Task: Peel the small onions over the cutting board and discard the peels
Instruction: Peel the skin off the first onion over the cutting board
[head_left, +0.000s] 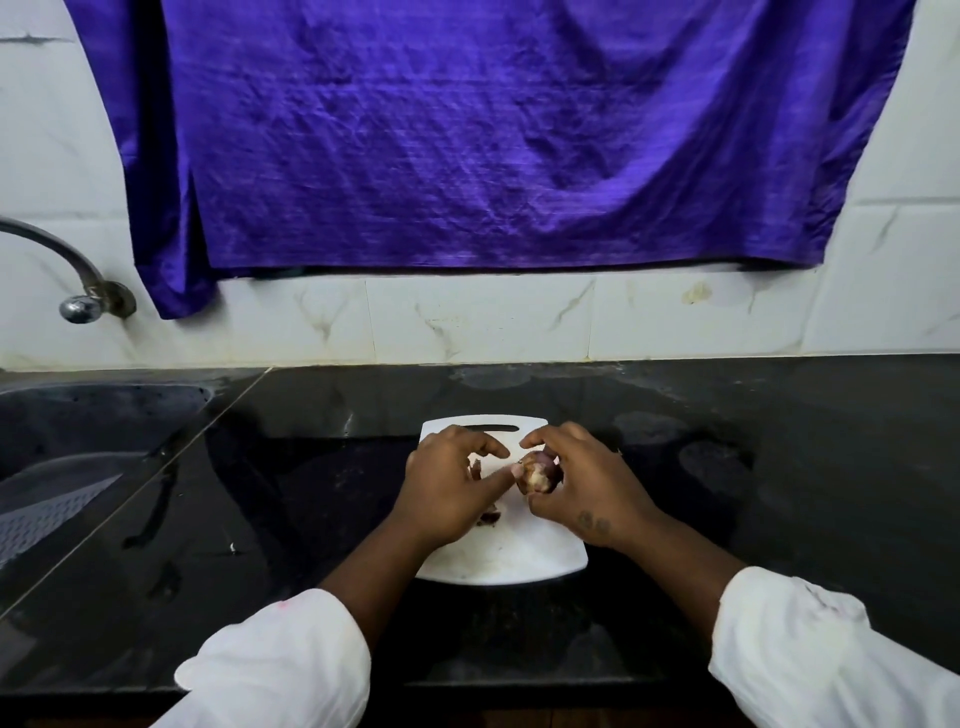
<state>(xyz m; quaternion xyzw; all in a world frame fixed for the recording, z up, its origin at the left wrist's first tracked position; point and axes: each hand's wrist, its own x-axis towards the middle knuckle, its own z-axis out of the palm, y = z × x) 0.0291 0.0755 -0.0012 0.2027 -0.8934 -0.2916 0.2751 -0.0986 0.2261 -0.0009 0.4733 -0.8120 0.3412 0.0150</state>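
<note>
A white cutting board (524, 564) lies on the black counter in front of me. My right hand (587, 488) holds a small, partly peeled purple onion (537, 472) above the board, fingers curled round it. My left hand (447, 488) hovers beside it, and its thumb tip touches the onion's left side. Dark bits of peel (491, 516) lie on the board under my left hand, partly hidden by it.
A sink (78, 431) with a curved tap (78, 291) sits at the left. The black counter (753, 467) is glossy and wet in places. A purple cloth (467, 135) hangs on the tiled wall behind.
</note>
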